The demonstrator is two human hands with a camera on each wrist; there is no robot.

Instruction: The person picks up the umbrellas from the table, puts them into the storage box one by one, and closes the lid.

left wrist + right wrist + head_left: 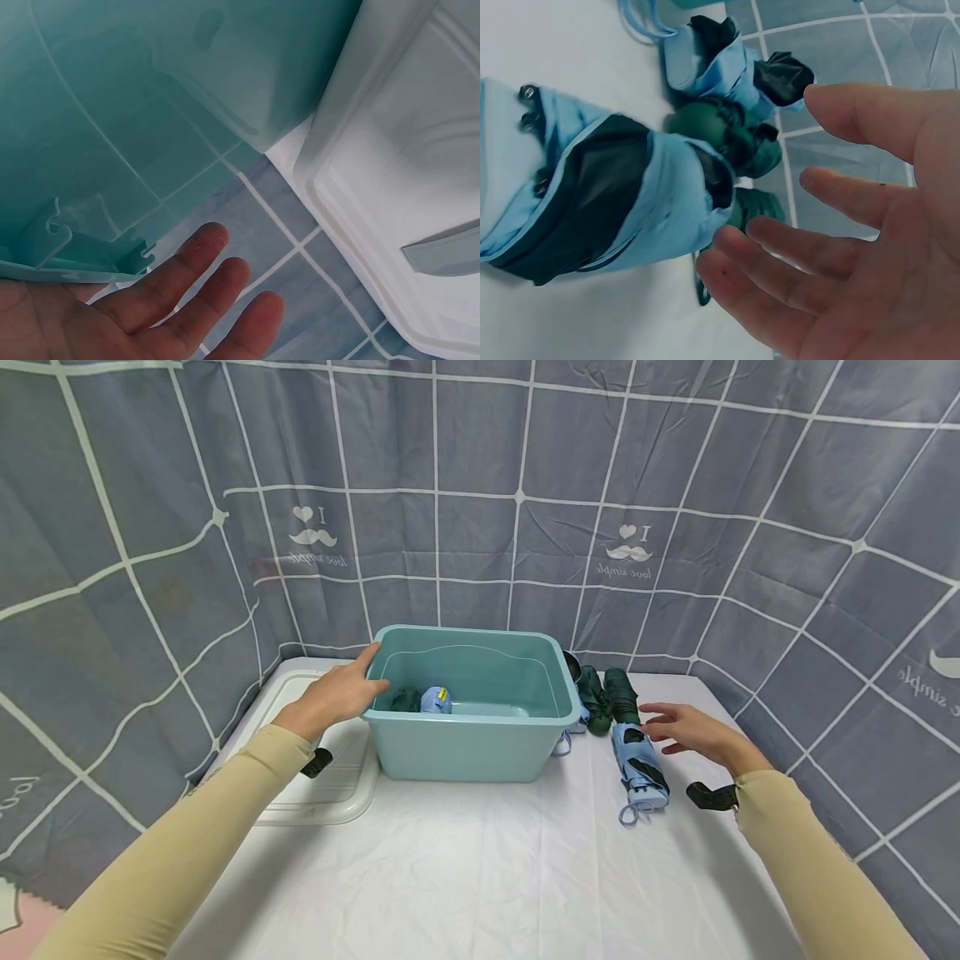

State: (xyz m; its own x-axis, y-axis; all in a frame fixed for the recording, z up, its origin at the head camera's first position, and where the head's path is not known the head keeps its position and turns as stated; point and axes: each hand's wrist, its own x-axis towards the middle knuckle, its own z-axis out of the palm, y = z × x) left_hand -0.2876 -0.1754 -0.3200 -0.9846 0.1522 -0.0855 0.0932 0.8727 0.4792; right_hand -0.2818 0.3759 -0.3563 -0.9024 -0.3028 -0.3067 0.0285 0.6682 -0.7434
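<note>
Blue umbrella [640, 766] lies just left of R hand [693, 733] fingers [655, 711].

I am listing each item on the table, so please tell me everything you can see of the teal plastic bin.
The teal plastic bin is a rectangular open tub with a rolled rim and smooth, slightly see-through walls. It stands upright on the white tablecloth, beside a white lid. The left hand rests on its left rim. Inside lie a dark green folded umbrella and a light blue one.
</note>
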